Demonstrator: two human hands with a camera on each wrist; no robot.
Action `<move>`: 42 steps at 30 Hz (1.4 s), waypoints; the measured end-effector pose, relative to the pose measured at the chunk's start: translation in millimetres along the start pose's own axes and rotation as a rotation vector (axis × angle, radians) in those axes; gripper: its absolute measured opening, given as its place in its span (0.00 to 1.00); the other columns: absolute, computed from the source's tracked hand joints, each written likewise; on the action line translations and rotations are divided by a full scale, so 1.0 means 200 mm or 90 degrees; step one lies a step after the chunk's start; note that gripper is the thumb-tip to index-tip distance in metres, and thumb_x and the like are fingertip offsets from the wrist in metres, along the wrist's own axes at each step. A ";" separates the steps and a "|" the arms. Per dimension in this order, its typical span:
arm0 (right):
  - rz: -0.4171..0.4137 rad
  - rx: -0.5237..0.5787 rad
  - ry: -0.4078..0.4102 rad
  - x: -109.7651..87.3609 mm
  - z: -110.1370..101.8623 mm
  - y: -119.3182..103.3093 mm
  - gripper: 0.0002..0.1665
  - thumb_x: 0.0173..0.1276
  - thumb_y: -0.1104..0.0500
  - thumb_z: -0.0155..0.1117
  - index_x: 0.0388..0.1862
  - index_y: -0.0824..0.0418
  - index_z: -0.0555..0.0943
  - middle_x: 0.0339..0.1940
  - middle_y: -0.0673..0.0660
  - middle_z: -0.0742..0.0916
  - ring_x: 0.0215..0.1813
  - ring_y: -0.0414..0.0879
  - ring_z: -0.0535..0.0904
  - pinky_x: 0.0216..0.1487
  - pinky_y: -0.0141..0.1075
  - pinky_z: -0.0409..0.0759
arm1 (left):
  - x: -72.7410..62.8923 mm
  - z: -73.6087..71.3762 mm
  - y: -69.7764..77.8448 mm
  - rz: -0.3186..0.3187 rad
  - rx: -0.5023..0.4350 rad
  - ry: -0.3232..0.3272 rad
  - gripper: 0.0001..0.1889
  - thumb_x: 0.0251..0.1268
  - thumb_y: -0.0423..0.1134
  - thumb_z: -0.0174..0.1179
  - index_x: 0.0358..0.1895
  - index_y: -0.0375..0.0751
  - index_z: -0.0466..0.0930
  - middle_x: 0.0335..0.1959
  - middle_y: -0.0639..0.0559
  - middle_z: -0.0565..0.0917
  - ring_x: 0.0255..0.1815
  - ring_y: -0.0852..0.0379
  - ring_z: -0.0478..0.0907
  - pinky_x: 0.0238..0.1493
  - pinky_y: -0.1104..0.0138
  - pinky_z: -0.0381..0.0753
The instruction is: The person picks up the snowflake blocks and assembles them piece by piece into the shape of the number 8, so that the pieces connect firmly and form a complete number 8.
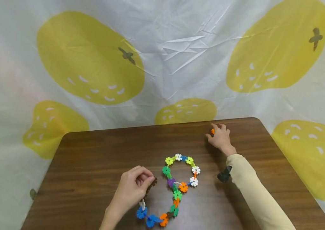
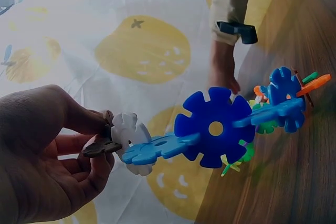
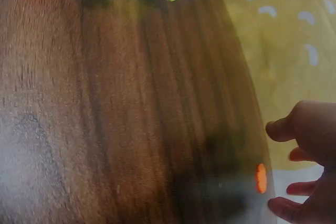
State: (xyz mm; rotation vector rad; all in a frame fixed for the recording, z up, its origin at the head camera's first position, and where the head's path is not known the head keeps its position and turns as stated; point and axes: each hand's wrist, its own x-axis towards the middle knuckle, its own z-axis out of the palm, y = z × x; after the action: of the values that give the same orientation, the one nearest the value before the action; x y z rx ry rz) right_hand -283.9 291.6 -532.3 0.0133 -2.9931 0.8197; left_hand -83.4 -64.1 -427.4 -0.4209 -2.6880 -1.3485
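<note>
My left hand (image 1: pixel 132 185) pinches a brown snowflake disc (image 2: pixel 101 149) between thumb and fingers. This disc ends a chain of interlocking plastic discs, with a white disc (image 2: pixel 129 136) and a large dark-blue disc (image 2: pixel 214 119) following it. The chain curves round to a closed ring of discs, where a purple disc (image 1: pixel 171 182) and an orange disc (image 1: pixel 183 187) show. At the table's back edge, my right hand (image 1: pixel 221 137) reaches over a loose orange disc (image 3: pixel 261 178). Its fingers are spread and slightly bent, with a gap around the disc in the right wrist view.
Both hands work over a brown wooden table (image 1: pixel 99 153) with rounded corners. Behind its back edge hangs a pale curtain (image 1: pixel 162 64) with yellow fruit prints. A black wrist device (image 1: pixel 224 174) is on the right forearm, below the cream sleeve (image 1: pixel 254 188).
</note>
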 end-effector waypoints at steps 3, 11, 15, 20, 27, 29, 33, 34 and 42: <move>-0.003 -0.083 -0.026 -0.01 0.03 0.00 0.35 0.77 0.51 0.56 0.73 0.73 0.66 0.70 0.82 0.65 0.65 0.82 0.63 0.62 0.67 0.70 | 0.00 0.00 0.00 -0.003 -0.003 -0.006 0.09 0.61 0.29 0.70 0.29 0.50 0.84 0.24 0.62 0.77 0.23 0.68 0.71 0.25 0.75 0.74; -0.106 -0.131 0.092 -0.03 0.12 0.05 0.14 0.69 0.65 0.58 0.47 0.72 0.84 0.50 0.74 0.85 0.57 0.69 0.77 0.56 0.58 0.73 | 0.00 0.00 0.00 -0.006 -0.018 -0.009 0.08 0.62 0.30 0.70 0.30 0.48 0.84 0.25 0.60 0.78 0.24 0.68 0.71 0.26 0.75 0.74; -0.108 -0.081 0.127 -0.04 0.13 0.06 0.10 0.63 0.70 0.59 0.39 0.70 0.86 0.42 0.71 0.86 0.49 0.69 0.79 0.52 0.57 0.76 | 0.00 0.00 -0.01 0.003 -0.017 -0.002 0.08 0.62 0.30 0.70 0.30 0.49 0.84 0.25 0.61 0.78 0.24 0.68 0.71 0.26 0.75 0.74; -0.082 -0.036 0.110 -0.04 0.10 0.05 0.15 0.53 0.71 0.61 0.42 0.71 0.83 0.40 0.72 0.83 0.46 0.71 0.78 0.48 0.60 0.79 | 0.02 0.00 -0.02 0.021 -0.008 0.023 0.10 0.61 0.28 0.69 0.29 0.49 0.85 0.25 0.62 0.79 0.25 0.68 0.73 0.26 0.75 0.77; -0.044 0.106 0.051 -0.10 0.04 0.01 0.15 0.58 0.67 0.67 0.45 0.69 0.82 0.36 0.67 0.86 0.38 0.58 0.80 0.40 0.49 0.79 | 0.04 0.01 -0.03 0.022 0.003 0.048 0.08 0.62 0.27 0.68 0.30 0.45 0.85 0.26 0.61 0.80 0.26 0.68 0.74 0.27 0.74 0.78; -0.060 0.146 0.038 -0.14 0.03 -0.03 0.10 0.61 0.67 0.68 0.42 0.66 0.85 0.33 0.62 0.88 0.34 0.52 0.80 0.36 0.42 0.78 | 0.05 0.01 -0.03 0.026 0.005 0.055 0.07 0.63 0.27 0.67 0.31 0.44 0.85 0.26 0.60 0.81 0.26 0.68 0.73 0.27 0.74 0.78; -0.118 0.233 0.021 -0.26 0.00 -0.15 0.09 0.64 0.69 0.69 0.43 0.64 0.87 0.33 0.60 0.90 0.32 0.47 0.84 0.32 0.32 0.80 | 0.05 0.00 -0.03 0.033 0.009 0.064 0.08 0.63 0.26 0.67 0.31 0.44 0.85 0.26 0.60 0.81 0.26 0.69 0.73 0.27 0.74 0.78; -0.129 0.256 0.015 -0.30 -0.01 -0.19 0.10 0.64 0.69 0.69 0.44 0.63 0.87 0.34 0.60 0.91 0.33 0.48 0.85 0.31 0.31 0.81 | 0.05 0.00 -0.03 0.035 0.010 0.066 0.08 0.62 0.26 0.67 0.31 0.44 0.85 0.26 0.60 0.81 0.26 0.69 0.73 0.27 0.74 0.78; -0.209 0.418 -0.011 -0.54 -0.06 -0.46 0.08 0.64 0.67 0.73 0.42 0.61 0.88 0.35 0.58 0.91 0.35 0.55 0.89 0.35 0.31 0.86 | 0.04 -0.02 -0.02 0.042 -0.001 0.073 0.07 0.63 0.26 0.67 0.31 0.43 0.85 0.26 0.59 0.80 0.26 0.69 0.73 0.27 0.74 0.79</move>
State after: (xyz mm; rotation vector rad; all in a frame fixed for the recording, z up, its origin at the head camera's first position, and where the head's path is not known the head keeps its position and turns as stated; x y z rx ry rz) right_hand -173.9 218.1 -479.3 0.5087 -2.4808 1.6834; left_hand -92.3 -67.2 -426.6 -0.4161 -2.5573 -1.3157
